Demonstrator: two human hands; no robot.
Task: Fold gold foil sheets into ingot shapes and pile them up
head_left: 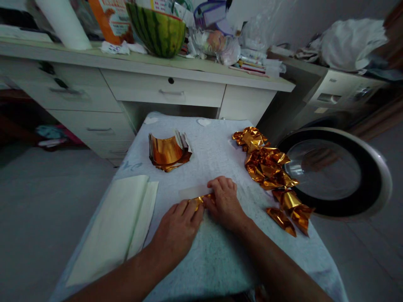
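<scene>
My left hand (181, 226) and my right hand (225, 203) meet at the middle of the cloth-covered surface. Between them is a narrow strip of shiny gold foil paper (200, 201), and the fingers of both hands are closed on it. A pale, thin sheet (193, 192) lies flat just beyond the fingertips. Farther back sits a curled stack of gold foil sheets (168, 151). Several folded gold foil pieces (267, 165) are heaped along the right side. To the left of my left hand lies a stack of pale yellow paper (110, 222).
A white desk (195, 90) with drawers stands behind, bearing a cut watermelon (157, 31), a white roll (64, 25), an orange packet (111, 21) and bags. On the right, a washing machine's round door (333, 172) hangs open close to the foil heap.
</scene>
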